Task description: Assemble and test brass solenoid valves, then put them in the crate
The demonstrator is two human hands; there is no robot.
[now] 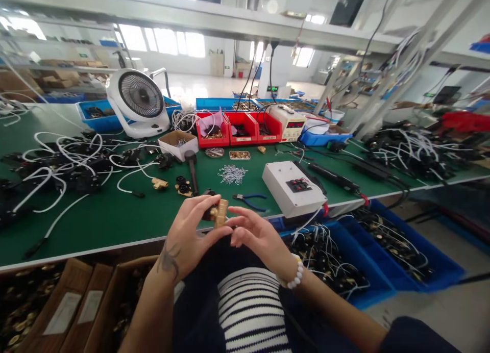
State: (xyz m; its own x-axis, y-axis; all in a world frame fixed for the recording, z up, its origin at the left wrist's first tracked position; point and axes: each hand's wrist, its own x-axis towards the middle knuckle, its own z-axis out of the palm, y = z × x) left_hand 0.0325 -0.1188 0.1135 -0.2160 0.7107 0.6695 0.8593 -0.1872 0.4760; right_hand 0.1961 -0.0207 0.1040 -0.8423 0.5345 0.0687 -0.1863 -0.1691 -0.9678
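In front of me, over the bench's front edge, my left hand point(187, 230) is closed on a brass valve point(221, 213) with a black part on its left side. My right hand point(258, 235) is just to the right of the valve, its fingers loosely bent and apart; whether the fingertips touch the brass is hard to tell. Beyond the hands lie blue-handled pliers point(250, 202), a pile of small silver pins point(233, 174) and a black upright tool point(192, 172). Small black fittings point(181, 183) and another brass valve point(159, 183) lie to the left.
Black units with white cables point(76, 164) heap on the left, with more point(409, 149) on the right. A white box point(293, 187), red bins point(243, 128), a power supply point(289, 123) and a fan point(140, 100) stand on the green bench. Blue crates point(375, 286) and cartons point(72, 297) sit below.
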